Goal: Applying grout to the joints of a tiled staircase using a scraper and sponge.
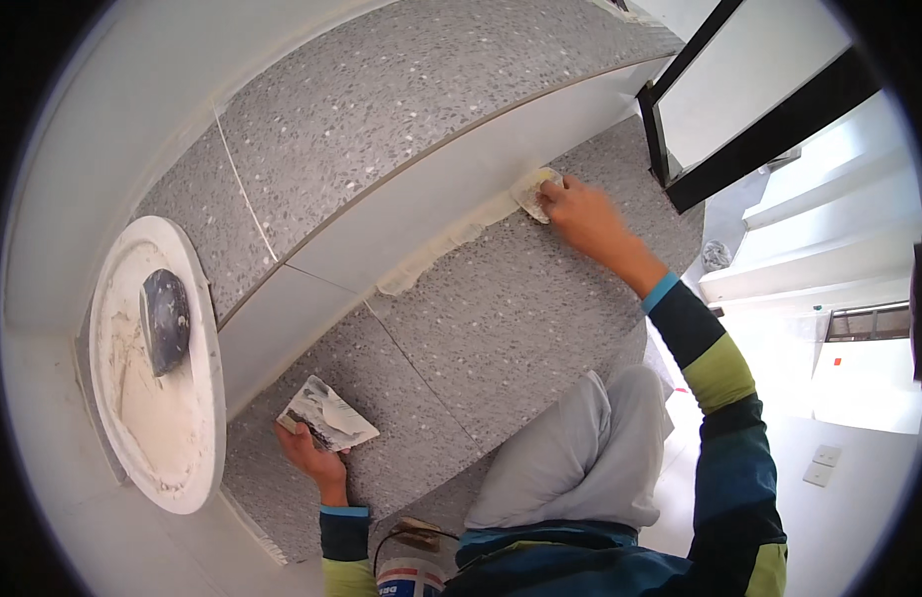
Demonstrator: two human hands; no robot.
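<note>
My left hand (309, 453) grips a small rectangular board (331, 414) from beneath, near the lower left of the step. Pale paste with grey smears covers the board's upper face. Farther up and to the right, my right hand (578, 211) pinches a small pale spreader (532, 193) coated with paste. The spreader rests where the speckled grey tread (520, 308) meets the pale riser (401, 221). From there a wet, uneven band of cream paste (436, 261) runs along the corner toward the left.
A white oval tray (210, 398) with dried residue stands at the left, holding a dark, paste-spotted object (165, 323). Black metal framing (769, 129) rises at the upper right. A bucket (409, 577) with a wire handle sits beside my legs. An upper speckled step (401, 109) lies beyond the riser.
</note>
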